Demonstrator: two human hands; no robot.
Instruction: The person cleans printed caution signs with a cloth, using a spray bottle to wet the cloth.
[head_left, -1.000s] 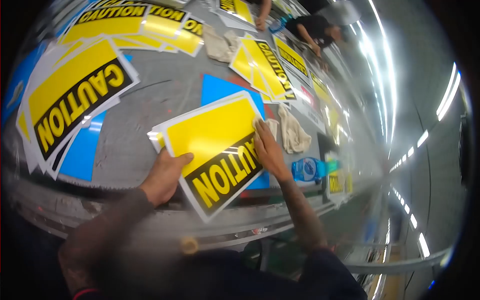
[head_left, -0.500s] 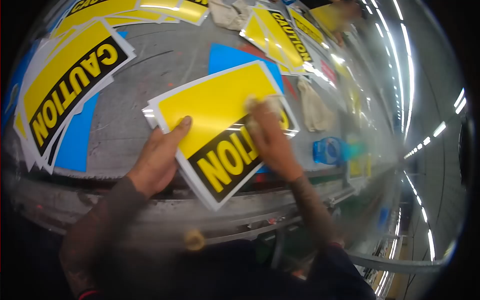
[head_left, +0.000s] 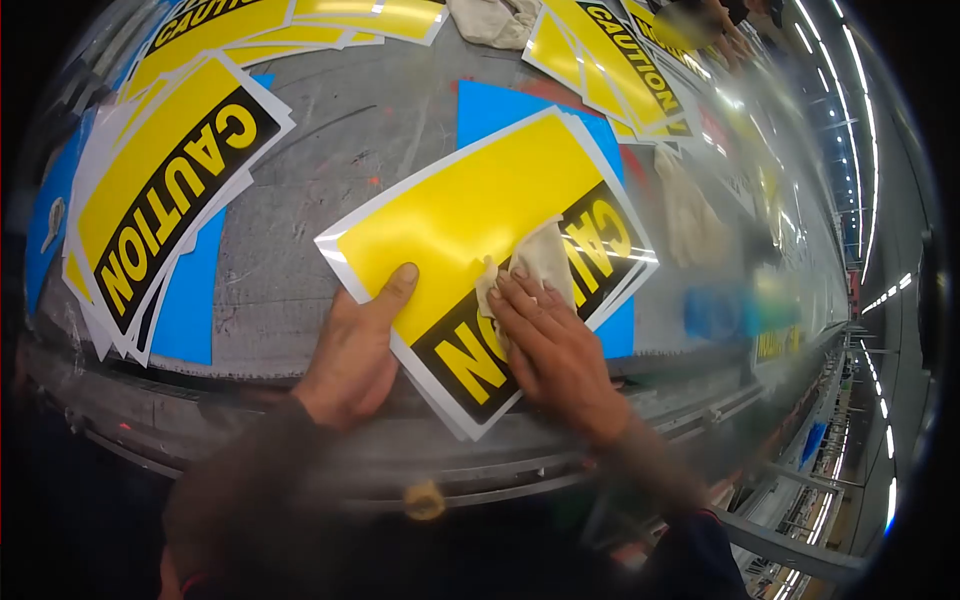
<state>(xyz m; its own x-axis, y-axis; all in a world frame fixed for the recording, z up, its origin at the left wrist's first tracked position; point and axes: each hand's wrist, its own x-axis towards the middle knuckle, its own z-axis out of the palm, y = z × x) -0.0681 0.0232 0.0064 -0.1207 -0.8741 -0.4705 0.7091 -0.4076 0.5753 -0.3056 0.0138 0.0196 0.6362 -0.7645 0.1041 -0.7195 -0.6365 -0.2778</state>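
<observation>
Right hand (head_left: 555,350) is pressed flat on a crumpled beige cloth (head_left: 535,262), fingers spread over it, pinning it to the black band of the yellow CAUTION sign (head_left: 470,215) right about the lettering. Left hand (head_left: 355,355) lies open, thumb on the yellow field, palm steadying the sign's near edge on the grey worktable (head_left: 330,120). The sign sits slantwise over a blue sheet (head_left: 490,100). By my reading the wipe is midway: cloth on the lettering, yellow half glossy. A stack of CAUTION signs (head_left: 165,185) lies to the left, and a spare rag (head_left: 690,215) to the right.
</observation>
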